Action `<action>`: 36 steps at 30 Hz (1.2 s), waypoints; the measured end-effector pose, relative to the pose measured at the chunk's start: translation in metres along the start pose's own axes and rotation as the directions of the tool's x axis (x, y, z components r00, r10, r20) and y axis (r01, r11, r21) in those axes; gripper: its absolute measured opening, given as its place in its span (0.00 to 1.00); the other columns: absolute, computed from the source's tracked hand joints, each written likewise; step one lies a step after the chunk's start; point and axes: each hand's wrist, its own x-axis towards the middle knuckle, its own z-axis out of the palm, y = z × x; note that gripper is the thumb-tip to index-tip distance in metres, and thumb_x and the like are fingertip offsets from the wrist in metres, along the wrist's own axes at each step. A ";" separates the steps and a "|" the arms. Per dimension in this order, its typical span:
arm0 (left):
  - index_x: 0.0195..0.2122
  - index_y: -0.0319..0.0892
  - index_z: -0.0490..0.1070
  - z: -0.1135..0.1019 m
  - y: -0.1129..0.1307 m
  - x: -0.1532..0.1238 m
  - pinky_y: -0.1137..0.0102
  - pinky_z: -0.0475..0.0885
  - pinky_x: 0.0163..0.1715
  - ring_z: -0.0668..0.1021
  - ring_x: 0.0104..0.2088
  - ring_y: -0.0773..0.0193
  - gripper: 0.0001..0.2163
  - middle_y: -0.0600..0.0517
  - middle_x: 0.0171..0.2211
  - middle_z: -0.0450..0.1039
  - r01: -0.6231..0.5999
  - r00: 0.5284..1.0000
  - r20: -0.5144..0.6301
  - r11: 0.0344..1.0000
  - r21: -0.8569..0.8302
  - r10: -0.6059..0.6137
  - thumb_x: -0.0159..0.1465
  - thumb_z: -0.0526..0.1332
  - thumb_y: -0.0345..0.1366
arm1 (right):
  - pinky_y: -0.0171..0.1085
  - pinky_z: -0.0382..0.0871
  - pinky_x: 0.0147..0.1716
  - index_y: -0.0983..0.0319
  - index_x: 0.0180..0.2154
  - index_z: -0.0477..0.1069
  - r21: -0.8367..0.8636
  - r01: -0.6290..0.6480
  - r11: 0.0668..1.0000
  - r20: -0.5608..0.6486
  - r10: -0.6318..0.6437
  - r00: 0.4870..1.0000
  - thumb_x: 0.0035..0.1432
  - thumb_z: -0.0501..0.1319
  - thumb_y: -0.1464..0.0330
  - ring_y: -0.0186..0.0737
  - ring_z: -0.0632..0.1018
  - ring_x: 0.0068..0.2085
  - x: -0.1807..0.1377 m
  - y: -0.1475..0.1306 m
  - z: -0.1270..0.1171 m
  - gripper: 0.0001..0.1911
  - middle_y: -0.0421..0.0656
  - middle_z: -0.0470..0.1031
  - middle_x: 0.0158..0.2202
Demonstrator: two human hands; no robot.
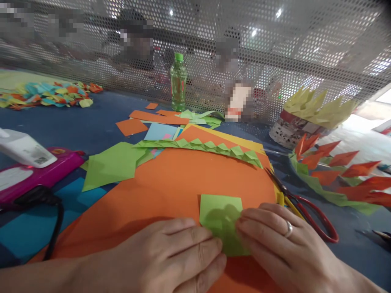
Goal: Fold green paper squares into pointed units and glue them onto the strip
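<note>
A light green square of paper [221, 211] lies over a large orange sheet [171, 179] in front of me. My left hand [171, 254] is at its lower left edge, fingers together and bent over the paper. At the right edge, my right hand [284, 240], with a ring on one finger, has its fingertips closed on the paper. Both thumbs are hidden beneath the hands. Beyond them stretches a folded green paper strip with a row of points [210, 147]. Red-handled scissors [305, 207] rest to the right of my right hand.
Left are green sheets [111, 167], a magenta power strip [42, 175] with a white plug, and a black cord. Farther back stand a green-capped bottle [179, 83] and piled folded papers [49, 94]. Right are an orange-and-green paper crown [336, 175] and a yellow-pointed one [305, 118]. Perforated metal screens the far side; people are behind it.
</note>
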 end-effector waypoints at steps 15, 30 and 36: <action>0.44 0.42 0.80 0.006 0.017 0.006 0.73 0.73 0.54 0.82 0.46 0.66 0.14 0.54 0.43 0.84 0.216 0.972 -0.056 0.959 -0.184 -0.230 0.75 0.53 0.29 | 0.41 0.76 0.39 0.63 0.40 0.79 0.055 0.108 0.993 0.024 -0.109 0.994 0.68 0.56 0.78 0.40 0.83 0.37 -0.002 -0.004 0.005 0.13 0.42 0.84 0.38; 0.54 0.39 0.76 -0.006 0.006 0.012 0.68 0.69 0.55 0.79 0.49 0.59 0.20 0.50 0.52 0.79 0.226 0.967 0.153 0.965 -0.130 -0.206 0.79 0.47 0.42 | 0.36 0.74 0.43 0.58 0.46 0.78 0.460 -0.265 0.848 0.234 0.172 0.957 0.64 0.58 0.79 0.37 0.77 0.42 0.000 0.016 -0.003 0.16 0.43 0.78 0.43; 0.52 0.43 0.77 0.004 0.006 0.009 0.66 0.68 0.55 0.79 0.48 0.59 0.20 0.51 0.52 0.79 0.212 0.972 0.133 0.964 -0.158 -0.192 0.79 0.46 0.43 | 0.38 0.73 0.47 0.58 0.50 0.76 0.525 -0.310 0.793 0.286 0.179 0.941 0.64 0.60 0.78 0.38 0.76 0.46 -0.003 0.020 -0.003 0.16 0.43 0.76 0.45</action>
